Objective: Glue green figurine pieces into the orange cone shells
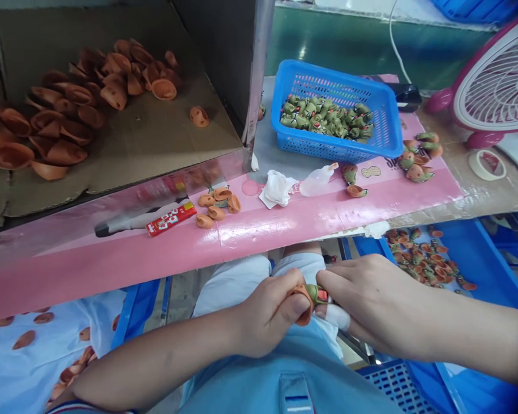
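Note:
Above my lap, my left hand [270,313] is closed round a hollow orange-brown shell piece [304,316], its thumb pressed on the rim. A small green figure piece [314,292] with a red part sits at the shell's end, touching it. My right hand [366,299] is closed on the green piece from the right, fingertips together; one finger wears a white wrap [337,316]. How far the green piece goes into the shell is hidden by my fingers. On the pink-covered table ahead lie several loose orange shells [216,213].
A cardboard box [155,138] at left holds many orange shells. Behind stands a blue basket [336,152] of green pieces, beside a fan [501,80] and tape roll [487,165]. Assembled pieces fill part of a blue tray [487,276]. The table's edge [259,253] runs before my lap.

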`<control>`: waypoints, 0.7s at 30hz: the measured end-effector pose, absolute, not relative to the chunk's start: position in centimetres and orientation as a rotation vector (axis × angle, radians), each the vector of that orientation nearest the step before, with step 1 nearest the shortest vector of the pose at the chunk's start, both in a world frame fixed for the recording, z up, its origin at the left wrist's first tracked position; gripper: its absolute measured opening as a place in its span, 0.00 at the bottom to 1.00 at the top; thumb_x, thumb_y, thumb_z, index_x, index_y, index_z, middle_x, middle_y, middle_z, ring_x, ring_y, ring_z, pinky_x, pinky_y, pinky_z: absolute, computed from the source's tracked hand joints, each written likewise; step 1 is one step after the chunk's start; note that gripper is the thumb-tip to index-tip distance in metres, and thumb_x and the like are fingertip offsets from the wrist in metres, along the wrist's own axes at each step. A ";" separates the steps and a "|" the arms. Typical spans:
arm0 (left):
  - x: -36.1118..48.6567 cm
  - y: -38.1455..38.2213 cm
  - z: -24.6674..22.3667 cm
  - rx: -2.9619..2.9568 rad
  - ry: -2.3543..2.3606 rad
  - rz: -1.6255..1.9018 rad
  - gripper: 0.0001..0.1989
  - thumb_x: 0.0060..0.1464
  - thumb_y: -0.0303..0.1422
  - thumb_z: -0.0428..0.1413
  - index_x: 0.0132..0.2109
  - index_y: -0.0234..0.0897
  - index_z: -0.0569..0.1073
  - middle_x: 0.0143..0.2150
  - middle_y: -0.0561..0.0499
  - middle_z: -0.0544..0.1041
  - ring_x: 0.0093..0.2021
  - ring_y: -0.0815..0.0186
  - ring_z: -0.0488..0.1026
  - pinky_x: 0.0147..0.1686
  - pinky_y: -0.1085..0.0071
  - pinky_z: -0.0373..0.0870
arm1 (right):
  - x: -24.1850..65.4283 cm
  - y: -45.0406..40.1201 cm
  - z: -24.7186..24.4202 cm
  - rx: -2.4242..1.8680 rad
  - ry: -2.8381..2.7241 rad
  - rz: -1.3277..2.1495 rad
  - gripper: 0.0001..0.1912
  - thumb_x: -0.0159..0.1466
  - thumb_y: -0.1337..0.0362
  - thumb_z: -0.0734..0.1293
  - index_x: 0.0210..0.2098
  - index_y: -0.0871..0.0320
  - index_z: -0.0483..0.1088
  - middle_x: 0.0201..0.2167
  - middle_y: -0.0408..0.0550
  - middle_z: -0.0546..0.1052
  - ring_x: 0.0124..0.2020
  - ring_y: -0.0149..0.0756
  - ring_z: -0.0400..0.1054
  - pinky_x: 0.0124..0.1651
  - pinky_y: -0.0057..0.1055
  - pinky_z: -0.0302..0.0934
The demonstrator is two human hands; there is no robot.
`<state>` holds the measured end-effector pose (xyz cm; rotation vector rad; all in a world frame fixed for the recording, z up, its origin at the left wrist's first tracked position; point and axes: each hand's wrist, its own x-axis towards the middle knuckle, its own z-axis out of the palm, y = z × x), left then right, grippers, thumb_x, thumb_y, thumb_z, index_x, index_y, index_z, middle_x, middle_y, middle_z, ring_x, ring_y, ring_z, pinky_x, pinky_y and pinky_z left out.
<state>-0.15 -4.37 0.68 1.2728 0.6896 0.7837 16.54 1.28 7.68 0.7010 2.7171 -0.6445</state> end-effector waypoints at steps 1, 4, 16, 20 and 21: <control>0.1 -4.5 0.6 1.192 0.696 0.789 0.18 0.57 0.46 0.37 0.29 0.37 0.57 0.22 0.54 0.60 0.21 0.71 0.56 0.22 0.74 0.55 | 16.4 1.4 7.9 0.740 2.647 -0.672 0.05 0.57 0.67 0.56 0.24 0.58 0.56 0.18 0.43 0.65 0.18 0.30 0.56 0.21 0.28 0.42; 0.7 -4.6 0.4 0.962 0.659 0.821 0.19 0.57 0.46 0.38 0.28 0.37 0.56 0.21 0.56 0.56 0.20 0.73 0.51 0.20 0.75 0.51 | 16.2 1.7 8.3 0.823 2.527 -0.765 0.08 0.60 0.64 0.54 0.25 0.58 0.57 0.17 0.44 0.66 0.17 0.30 0.57 0.21 0.27 0.42; 2.3 -5.1 -0.2 0.584 0.557 0.946 0.17 0.58 0.43 0.38 0.27 0.36 0.55 0.18 0.58 0.53 0.17 0.75 0.48 0.17 0.77 0.48 | 15.8 2.2 6.9 1.076 2.538 -1.032 0.22 0.64 0.60 0.47 0.20 0.58 0.61 0.17 0.44 0.65 0.18 0.29 0.58 0.24 0.26 0.46; 2.5 -5.3 -0.5 0.589 0.544 0.942 0.17 0.58 0.43 0.39 0.26 0.36 0.54 0.18 0.58 0.53 0.17 0.75 0.47 0.16 0.78 0.47 | 15.7 2.1 6.8 1.072 2.461 -1.083 0.21 0.64 0.61 0.48 0.22 0.57 0.64 0.17 0.45 0.67 0.19 0.30 0.60 0.26 0.26 0.49; 2.5 -5.3 -0.6 0.590 0.534 0.949 0.17 0.58 0.43 0.39 0.26 0.36 0.54 0.18 0.59 0.52 0.17 0.75 0.47 0.16 0.78 0.47 | 15.7 2.1 6.8 1.071 2.443 -1.088 0.21 0.64 0.62 0.48 0.22 0.57 0.65 0.18 0.45 0.68 0.20 0.30 0.61 0.26 0.26 0.49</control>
